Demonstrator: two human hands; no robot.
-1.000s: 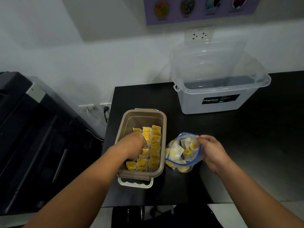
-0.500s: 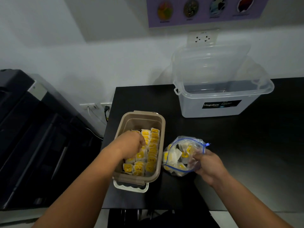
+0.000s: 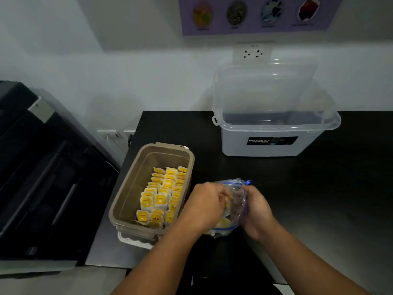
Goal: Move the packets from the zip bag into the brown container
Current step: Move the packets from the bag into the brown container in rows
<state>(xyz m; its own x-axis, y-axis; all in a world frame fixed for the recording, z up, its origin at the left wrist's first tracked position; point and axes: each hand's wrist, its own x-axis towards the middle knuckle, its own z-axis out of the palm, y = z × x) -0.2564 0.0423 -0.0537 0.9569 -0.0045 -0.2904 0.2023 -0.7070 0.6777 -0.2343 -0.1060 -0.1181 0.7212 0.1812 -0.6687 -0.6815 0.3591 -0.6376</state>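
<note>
The brown container [image 3: 129, 188] stands on the black table at the left and holds several yellow-and-white packets [image 3: 161, 192] in rows. Right of it lies the clear zip bag [image 3: 239, 201] with a blue rim, with more packets [image 3: 224, 223] inside. My left hand [image 3: 204, 205] is at the bag's mouth with its fingers curled inside it; whether they hold a packet is hidden. My right hand [image 3: 258, 209] grips the bag's right side and holds it open.
A clear lidded storage box [image 3: 274, 133] stands at the back of the table [image 3: 319, 199]. A black printer-like machine [image 3: 42, 167] fills the left. A white lid [image 3: 134, 241] lies under the brown container's near end, by the table's front edge.
My left hand has left the brown container and moved right to the mouth of the zip bag. My right hand has shifted its hold on the bag's side.
</note>
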